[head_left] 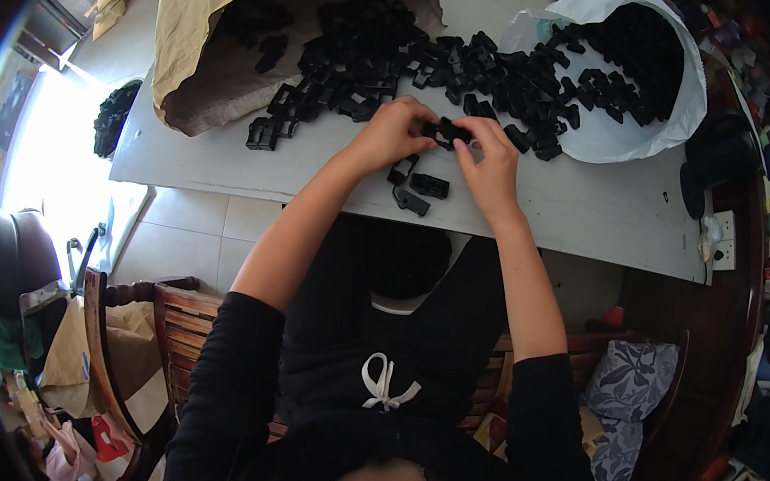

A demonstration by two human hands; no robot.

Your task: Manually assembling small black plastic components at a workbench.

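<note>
Between my two hands, over the table's middle, is a small black plastic piece (pixel 452 133); its exact kind is too small to tell. My left hand (pixel 397 134) pinches it from the left, and the fingers of my right hand (pixel 488 162) close on its right side. Just below, nearer the table's front edge, lie a few loose black plastic parts (pixel 429 185), one of them hollow like a small frame. Beyond my fingers spreads a heap of similar black parts (pixel 511 86).
An open brown paper bag (pixel 190 55) lies at the back left, with black parts spilling out. At the back right an open white plastic bag (pixel 689 94) holds more of them. The grey table (pixel 591 219) ends just before my lap. A wooden bench (pixel 183 314) is behind me.
</note>
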